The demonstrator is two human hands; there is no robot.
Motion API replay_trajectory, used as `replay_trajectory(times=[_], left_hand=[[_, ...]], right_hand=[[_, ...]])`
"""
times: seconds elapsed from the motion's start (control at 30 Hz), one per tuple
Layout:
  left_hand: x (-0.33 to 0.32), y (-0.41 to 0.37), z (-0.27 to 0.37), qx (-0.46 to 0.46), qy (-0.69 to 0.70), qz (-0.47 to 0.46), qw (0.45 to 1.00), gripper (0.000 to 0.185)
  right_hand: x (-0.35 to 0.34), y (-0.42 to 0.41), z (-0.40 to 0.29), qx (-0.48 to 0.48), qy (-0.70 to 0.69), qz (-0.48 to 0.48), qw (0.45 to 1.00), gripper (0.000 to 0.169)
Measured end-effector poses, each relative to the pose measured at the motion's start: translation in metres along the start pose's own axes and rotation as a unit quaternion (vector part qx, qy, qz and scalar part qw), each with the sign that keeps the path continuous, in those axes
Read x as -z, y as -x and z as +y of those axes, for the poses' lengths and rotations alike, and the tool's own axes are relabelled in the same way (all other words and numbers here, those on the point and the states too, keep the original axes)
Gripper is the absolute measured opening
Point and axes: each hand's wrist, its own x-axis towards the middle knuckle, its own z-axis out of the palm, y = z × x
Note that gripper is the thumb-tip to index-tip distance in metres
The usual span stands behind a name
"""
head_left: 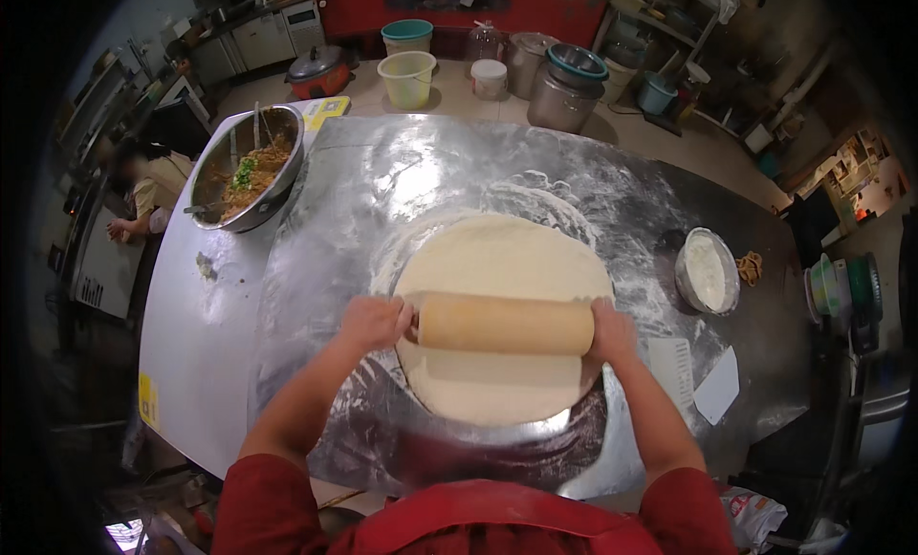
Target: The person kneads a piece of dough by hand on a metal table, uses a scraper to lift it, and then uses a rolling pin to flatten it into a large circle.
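Note:
A thick wooden rolling pin [506, 324] lies crosswise over a large round sheet of dough [502, 257]. My left hand [376, 323] is closed around the pin's left handle, at the dough's left edge. On the right handle my right hand [613, 330] is closed too, near the dough's right edge. The handles are mostly hidden by my fingers. Loose flour [541, 193] is spread on the metal worktop around the dough, thickest beyond its far edge.
A steel bowl of filling with chopped greens [247, 178] stands at the worktop's [344, 168] far left. Right of the dough are a bowl of flour [706, 272], a white scraper [717, 386] and a marked pale scraper [670, 372]. Another person [154, 189] works at the left; buckets [407, 82] stand beyond.

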Motion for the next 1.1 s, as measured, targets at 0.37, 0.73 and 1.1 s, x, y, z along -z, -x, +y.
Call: replay_trajectory(times=[0.37, 0.73, 1.1], left_hand=[[-0.018, -0.183, -0.060, 0.075, -0.049, 0.073, 0.993, 0.037], [0.009, -0.102, -0.026, 0.049, -0.041, -0.044, 0.997, 0.044], [0.025, 0.077, 0.038, 0.003, 0.000, -0.192, 0.981, 0.033]], right_hand=[[0.004, -0.196, 0.032, -0.008, -0.022, 0.097, 0.995, 0.032], [0.001, -0.095, 0.015, -0.010, -0.028, 0.018, 0.999, 0.030], [-0.014, 0.098, -0.019, -0.047, -0.019, -0.133, 0.990, 0.040]])
